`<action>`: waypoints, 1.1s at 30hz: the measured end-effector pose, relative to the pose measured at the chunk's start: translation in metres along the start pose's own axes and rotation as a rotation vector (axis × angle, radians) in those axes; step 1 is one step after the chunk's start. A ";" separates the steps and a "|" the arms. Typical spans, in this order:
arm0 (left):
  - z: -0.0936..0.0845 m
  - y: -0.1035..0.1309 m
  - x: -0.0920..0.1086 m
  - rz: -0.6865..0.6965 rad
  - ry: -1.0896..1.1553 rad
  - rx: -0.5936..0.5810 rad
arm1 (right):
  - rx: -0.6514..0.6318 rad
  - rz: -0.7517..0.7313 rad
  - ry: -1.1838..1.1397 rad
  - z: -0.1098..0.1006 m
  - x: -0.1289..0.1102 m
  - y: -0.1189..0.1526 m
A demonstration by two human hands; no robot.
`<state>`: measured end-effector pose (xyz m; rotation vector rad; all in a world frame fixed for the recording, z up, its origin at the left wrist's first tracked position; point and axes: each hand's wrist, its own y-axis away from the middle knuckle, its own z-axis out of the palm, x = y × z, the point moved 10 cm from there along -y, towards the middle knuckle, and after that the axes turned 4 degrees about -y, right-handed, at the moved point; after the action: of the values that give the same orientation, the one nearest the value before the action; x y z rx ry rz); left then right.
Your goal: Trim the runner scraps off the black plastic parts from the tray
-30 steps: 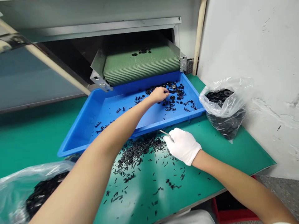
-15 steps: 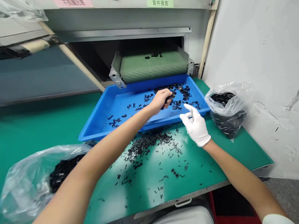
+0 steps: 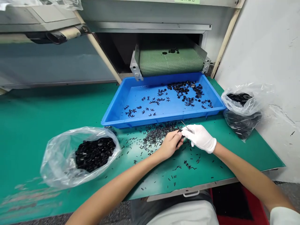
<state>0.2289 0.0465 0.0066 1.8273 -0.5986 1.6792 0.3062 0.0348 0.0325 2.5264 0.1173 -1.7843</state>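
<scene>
My bare left hand (image 3: 170,144) is closed around small black parts (image 3: 180,139), mostly hidden by the fingers. My right hand (image 3: 200,138), in a white glove, pinches a slim metal tool (image 3: 184,124) whose tip points up and left; its exact kind is too small to make out. Both hands meet at the black parts, over the front of the table. Beneath and beside them lie many short black plastic scraps (image 3: 156,136). Just behind stands a blue tray (image 3: 150,120) with black branched pieces and round black parts (image 3: 182,89) in it.
A green conveyor belt (image 3: 171,64) carrying a few black parts ends over the tray. A clear bag of black pieces (image 3: 95,153) stands open at left, another bag with black discs (image 3: 242,122) at right by the wall. Below the green table's (image 3: 253,150) edge sits a red bin (image 3: 254,204).
My left hand has come back from above the tray to the table front, with black parts in it. My right hand has moved in to meet it. The view has shifted left.
</scene>
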 end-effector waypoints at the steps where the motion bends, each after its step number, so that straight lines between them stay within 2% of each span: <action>1: -0.002 0.001 0.002 0.032 -0.041 0.047 | 0.042 -0.030 0.077 -0.001 -0.003 0.000; 4: 0.000 0.005 0.005 0.075 -0.092 0.166 | 0.188 -0.107 0.258 -0.005 -0.013 0.000; 7: 0.009 0.007 0.004 0.082 -0.079 0.193 | 0.227 -0.030 0.260 -0.011 -0.003 -0.005; 10: 0.012 0.005 0.013 0.095 -0.026 0.148 | 0.203 0.078 0.167 -0.024 0.013 -0.009; 13: -0.010 -0.007 0.044 0.142 0.144 0.119 | 0.103 0.150 0.210 -0.029 0.022 -0.013; 16: -0.054 -0.037 0.077 0.141 0.374 0.162 | 0.039 0.162 0.323 -0.030 0.022 -0.013; 19: -0.089 -0.087 0.091 0.063 0.538 0.208 | 0.076 0.100 0.448 -0.035 0.013 -0.013; 22: -0.103 -0.143 0.088 0.010 0.593 0.212 | 0.126 0.073 0.534 -0.039 0.007 -0.012; 24: -0.107 -0.180 0.086 0.029 0.553 0.219 | 0.151 0.071 0.537 -0.042 0.006 -0.013; 27: -0.107 -0.228 0.087 0.086 0.292 0.210 | 0.204 0.074 0.543 -0.048 0.007 -0.015; 31: -0.094 -0.281 0.089 0.129 -0.689 0.161 | 0.253 0.063 0.595 -0.055 0.007 -0.016; 33: -0.084 -0.301 0.082 0.132 -0.997 0.118 | 0.257 0.065 0.610 -0.056 0.007 -0.016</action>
<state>0.3786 0.3287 0.0568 2.7167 -1.0321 0.7660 0.3599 0.0560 0.0453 3.1272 -0.1845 -1.0047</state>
